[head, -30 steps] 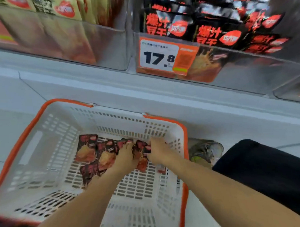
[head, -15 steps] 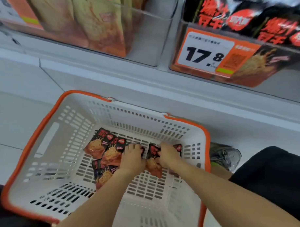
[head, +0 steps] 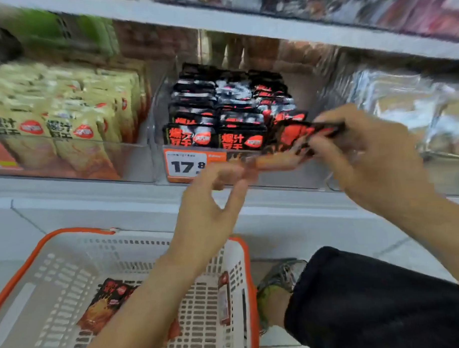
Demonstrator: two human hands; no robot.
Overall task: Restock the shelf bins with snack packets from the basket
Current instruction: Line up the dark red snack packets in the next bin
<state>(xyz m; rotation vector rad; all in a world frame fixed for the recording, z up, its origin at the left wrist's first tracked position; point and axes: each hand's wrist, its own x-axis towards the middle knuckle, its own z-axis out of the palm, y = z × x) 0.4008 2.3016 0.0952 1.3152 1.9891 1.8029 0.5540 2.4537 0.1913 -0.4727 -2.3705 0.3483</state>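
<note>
Blur: both hands and the held packets (head: 297, 137) are smeared; their count is unclear.
Right hand (head: 373, 153): pinches the packets, long axis roughly level, at the bin's (head: 296, 180) front.
Left hand (head: 208, 208): fingers loosely spread, holding nothing.
Basket (head: 249, 277): two packets left, one partly hidden by the forearm.

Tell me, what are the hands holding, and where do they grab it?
The right hand pinches black-and-red snack packets by their right end, at the bin front. The left hand holds nothing; its fingers are loose.
</note>
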